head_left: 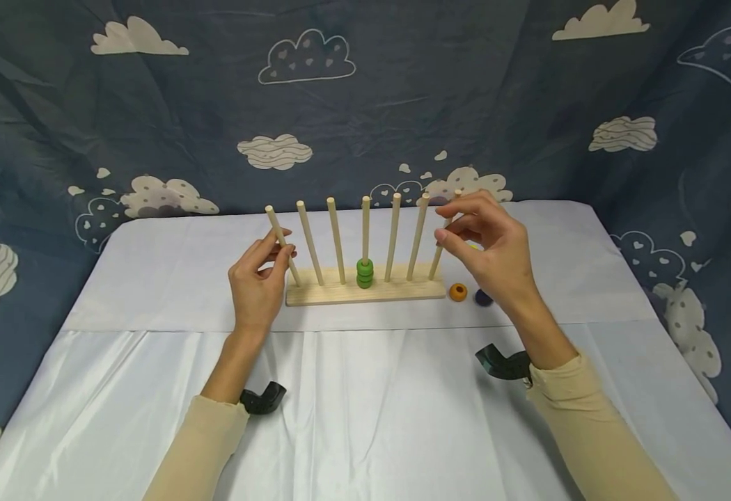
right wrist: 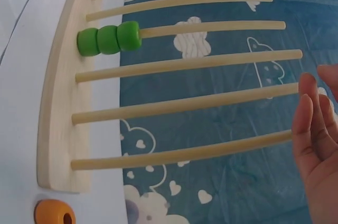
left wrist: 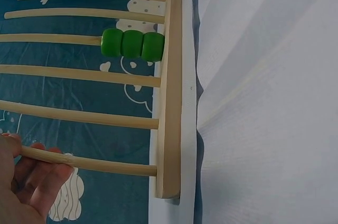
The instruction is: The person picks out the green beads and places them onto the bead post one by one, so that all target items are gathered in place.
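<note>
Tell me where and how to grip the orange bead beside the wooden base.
Pinch the orange bead by its rounded outer wall, front and back, coming from above, preferably with the right hand, which is nearer. Its hole faces upward, and the wooden base on its left and dark blue bead on its right likely leave less finger room there.

Three beads sit on the middle peg.

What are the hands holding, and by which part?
The left hand holds the leftmost peg by its upper part. The right hand is by the top of the rightmost peg; whether it grips cannot be told.
</note>
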Tool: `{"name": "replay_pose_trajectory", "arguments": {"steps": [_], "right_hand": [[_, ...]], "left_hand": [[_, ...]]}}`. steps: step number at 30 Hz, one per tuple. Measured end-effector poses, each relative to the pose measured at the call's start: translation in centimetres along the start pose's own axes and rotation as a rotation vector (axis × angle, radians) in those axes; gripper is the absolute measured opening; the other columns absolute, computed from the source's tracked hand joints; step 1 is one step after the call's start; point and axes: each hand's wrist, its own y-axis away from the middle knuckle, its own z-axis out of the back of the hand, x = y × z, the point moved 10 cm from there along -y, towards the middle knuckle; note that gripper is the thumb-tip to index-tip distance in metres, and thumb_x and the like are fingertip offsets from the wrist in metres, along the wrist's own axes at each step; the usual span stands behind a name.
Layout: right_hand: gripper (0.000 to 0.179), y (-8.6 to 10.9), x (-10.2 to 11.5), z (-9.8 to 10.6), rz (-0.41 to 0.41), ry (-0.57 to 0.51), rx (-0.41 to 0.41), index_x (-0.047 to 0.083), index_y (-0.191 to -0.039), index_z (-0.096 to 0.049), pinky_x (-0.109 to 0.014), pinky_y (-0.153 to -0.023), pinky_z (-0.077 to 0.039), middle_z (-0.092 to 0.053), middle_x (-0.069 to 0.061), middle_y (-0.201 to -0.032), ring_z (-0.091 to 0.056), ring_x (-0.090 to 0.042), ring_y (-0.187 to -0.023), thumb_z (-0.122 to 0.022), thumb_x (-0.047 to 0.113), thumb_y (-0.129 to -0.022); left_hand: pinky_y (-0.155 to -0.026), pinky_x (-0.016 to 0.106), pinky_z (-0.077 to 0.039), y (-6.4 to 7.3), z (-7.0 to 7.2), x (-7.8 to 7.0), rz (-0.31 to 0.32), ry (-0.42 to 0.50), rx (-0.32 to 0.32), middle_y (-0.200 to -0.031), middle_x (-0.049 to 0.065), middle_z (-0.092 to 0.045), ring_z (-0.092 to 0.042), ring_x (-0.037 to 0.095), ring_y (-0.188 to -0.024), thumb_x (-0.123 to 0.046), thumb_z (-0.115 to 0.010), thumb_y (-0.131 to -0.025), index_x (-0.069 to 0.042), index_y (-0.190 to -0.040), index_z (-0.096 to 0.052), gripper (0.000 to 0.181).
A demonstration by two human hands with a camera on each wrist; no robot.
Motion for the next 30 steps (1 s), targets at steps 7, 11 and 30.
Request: {"name": "replay_pose_trajectory", "arguments": {"steps": [7, 11, 30], "right_hand": [[0.029, 0.6, -0.8, 0.6, -0.019, 0.006, 0.013, -0.005, -0.12, -0.07, -0.016, -0.085, -0.061, -0.062, 0.006, -0.11, -0.071, -0.008, -0.083, -0.073, -0.007, -0.091], [0.03, 1.0, -1.3, 1.4, -0.05, -0.015, 0.004, -0.005, -0.121, -0.069, -0.015, -0.084, -0.061, -0.064, 0.005, -0.112, -0.071, -0.007, -0.084, -0.073, -0.007, -0.091], [0.028, 2.2, -3.5, 4.3, -0.117, -0.052, -0.034, -0.008, -0.12, -0.069, -0.013, -0.081, -0.06, -0.065, 0.001, -0.112, -0.069, -0.01, -0.086, -0.071, -0.009, -0.092]], "left_hand": [[-0.066, 0.008, -0.059, 0.1, -0.1, -0.1, 0.004, 0.015, 0.007, -0.099, 0.016, -0.078, -0.075, 0.029, -0.084, -0.01, -0.072, -0.099, -0.007, -0.124, -0.076, 0.026], [-0.066, 0.008, -0.059, 0.1, -0.2, 0.0, 0.006, 0.017, 0.009, -0.101, 0.015, -0.078, -0.075, 0.029, -0.084, -0.009, -0.071, -0.099, -0.008, -0.125, -0.076, 0.027], [-0.066, 0.009, -0.059, 0.1, 0.0, -0.2, 0.012, 0.022, 0.003, -0.101, 0.017, -0.077, -0.075, 0.026, -0.084, -0.007, -0.072, -0.098, -0.006, -0.125, -0.076, 0.027]]}}
